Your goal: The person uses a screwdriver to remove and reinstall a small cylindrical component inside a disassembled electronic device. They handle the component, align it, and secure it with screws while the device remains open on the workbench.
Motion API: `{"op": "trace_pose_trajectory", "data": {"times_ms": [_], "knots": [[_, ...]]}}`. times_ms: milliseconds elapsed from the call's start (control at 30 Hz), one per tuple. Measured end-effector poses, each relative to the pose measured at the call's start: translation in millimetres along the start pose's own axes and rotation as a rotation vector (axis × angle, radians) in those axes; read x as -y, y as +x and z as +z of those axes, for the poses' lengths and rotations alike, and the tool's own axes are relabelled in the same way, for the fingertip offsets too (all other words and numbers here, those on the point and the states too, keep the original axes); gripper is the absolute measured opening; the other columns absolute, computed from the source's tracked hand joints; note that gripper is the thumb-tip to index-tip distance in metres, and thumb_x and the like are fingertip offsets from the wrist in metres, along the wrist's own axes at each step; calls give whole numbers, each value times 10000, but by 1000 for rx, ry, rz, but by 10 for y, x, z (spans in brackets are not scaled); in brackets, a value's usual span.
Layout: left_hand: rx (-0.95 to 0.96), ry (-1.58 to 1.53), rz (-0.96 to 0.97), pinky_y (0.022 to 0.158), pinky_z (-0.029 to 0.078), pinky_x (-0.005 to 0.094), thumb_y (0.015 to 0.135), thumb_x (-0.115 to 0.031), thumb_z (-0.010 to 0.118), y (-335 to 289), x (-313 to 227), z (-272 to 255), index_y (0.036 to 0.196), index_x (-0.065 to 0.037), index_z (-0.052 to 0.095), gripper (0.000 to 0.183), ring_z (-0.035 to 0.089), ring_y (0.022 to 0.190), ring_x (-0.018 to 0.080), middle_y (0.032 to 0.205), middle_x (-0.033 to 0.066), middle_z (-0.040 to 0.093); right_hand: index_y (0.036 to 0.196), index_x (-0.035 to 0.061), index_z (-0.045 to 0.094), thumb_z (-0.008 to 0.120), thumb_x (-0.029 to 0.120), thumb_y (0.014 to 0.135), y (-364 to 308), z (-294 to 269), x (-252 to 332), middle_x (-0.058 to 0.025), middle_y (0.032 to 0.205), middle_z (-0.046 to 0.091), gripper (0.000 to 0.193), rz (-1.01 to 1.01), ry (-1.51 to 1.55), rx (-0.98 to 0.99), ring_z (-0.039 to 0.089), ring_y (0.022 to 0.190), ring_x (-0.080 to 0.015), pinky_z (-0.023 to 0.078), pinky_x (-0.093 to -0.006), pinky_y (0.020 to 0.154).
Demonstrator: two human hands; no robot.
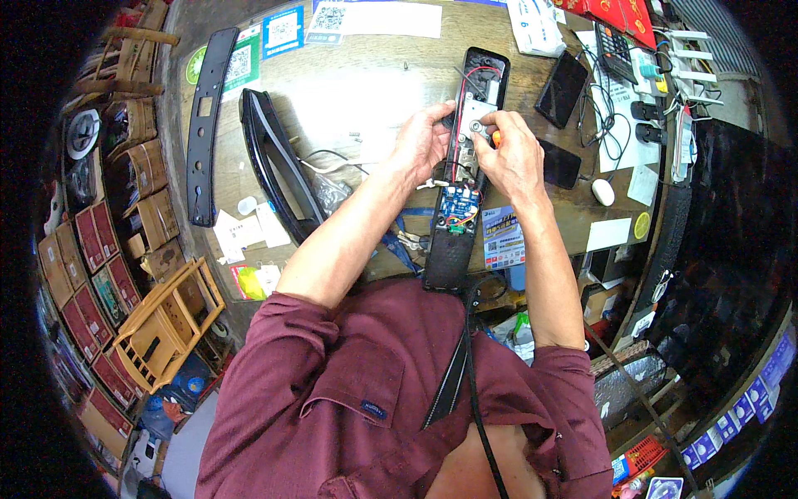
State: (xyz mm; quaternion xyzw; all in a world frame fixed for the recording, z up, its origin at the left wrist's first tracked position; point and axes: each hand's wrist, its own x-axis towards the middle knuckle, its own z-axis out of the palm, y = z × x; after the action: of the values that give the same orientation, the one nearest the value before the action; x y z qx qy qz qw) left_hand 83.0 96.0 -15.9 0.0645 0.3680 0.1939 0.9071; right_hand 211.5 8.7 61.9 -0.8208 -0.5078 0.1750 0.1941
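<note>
A long black smart door lock body [453,249] lies opened up on the table in front of me. Inside it show a blue circuit board [462,202], red and black wires and a silver metal plate [480,111]. My left hand [420,143] grips the lock's left edge near that plate, fingers curled against the side. Bent over the right edge, my right hand [511,158] has its thumb and fingers closed by a round metal part on the plate. A small orange thing [496,139], mostly hidden, sits among its fingers; its kind is unclear.
Left of my arms lie a curved black casing with a handle [283,166] and a long black plate with holes [209,125]. Two dark phones [559,90], a white mouse [603,192], a calculator [615,51] and tangled cables are at right. Small screws and springs [355,135] lie loose.
</note>
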Motion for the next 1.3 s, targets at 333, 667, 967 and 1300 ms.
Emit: {"op": "trace_pose_trajectory", "data": {"times_ms": [333,667,967,1300], "knots": [[-8,48,2,772,554,370,982,-308,563,-39,-22,7,1118,-40,636,309,690,822,217,953,141,731,1016,69,677,752,205,832,5,-2,2,-108,962,668,241,-20,28,3,683,890,-318,534,-417,768],[-18,55,-16,771,552,382,968,-317,571,-17,-51,24,1136,-39,625,329,672,796,233,936,146,706,993,50,696,726,238,832,82,10,-3,-135,982,688,250,1,-36,57,691,916,-334,536,-441,797],[-63,-11,21,789,558,384,973,-298,564,20,-11,28,1133,-36,609,310,675,845,240,974,163,698,944,43,678,703,220,832,174,-52,-31,-179,966,699,211,-90,-144,136,697,902,-372,548,-480,809],[-219,-50,220,878,570,452,960,-231,597,-47,-82,-47,1153,22,528,326,681,982,348,1076,217,644,938,50,658,701,188,837,66,-15,-111,-139,946,693,176,-43,80,76,692,874,-343,546,-431,781]]}}
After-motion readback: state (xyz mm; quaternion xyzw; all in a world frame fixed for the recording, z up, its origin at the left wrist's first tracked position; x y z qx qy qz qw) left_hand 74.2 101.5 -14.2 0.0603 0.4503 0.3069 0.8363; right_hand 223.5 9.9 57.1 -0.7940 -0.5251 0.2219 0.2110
